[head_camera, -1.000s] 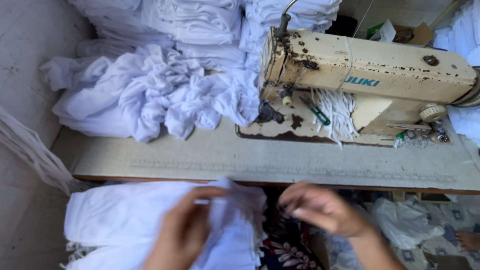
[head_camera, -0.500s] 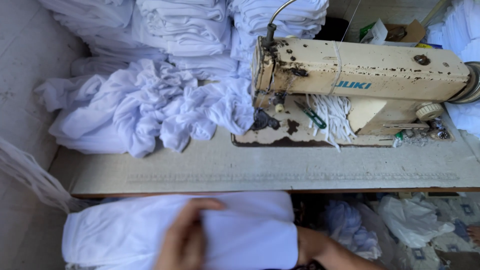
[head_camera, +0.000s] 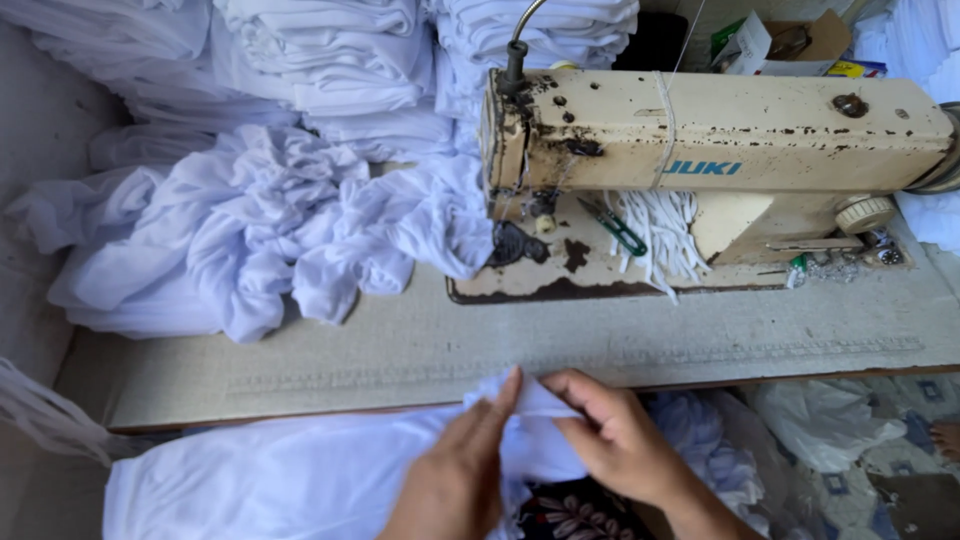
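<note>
A worn cream sewing machine (head_camera: 720, 170) is seen at one o'clock on the table (head_camera: 560, 345), with a heap of white cloth (head_camera: 260, 230) at ten o'clock. At six o'clock, white fabric (head_camera: 300, 475) has been drawn up to the table's near edge since a moment ago; its corner is pinched by the left hand (head_camera: 455, 470) and right hand (head_camera: 620, 440), now brought together.
</note>
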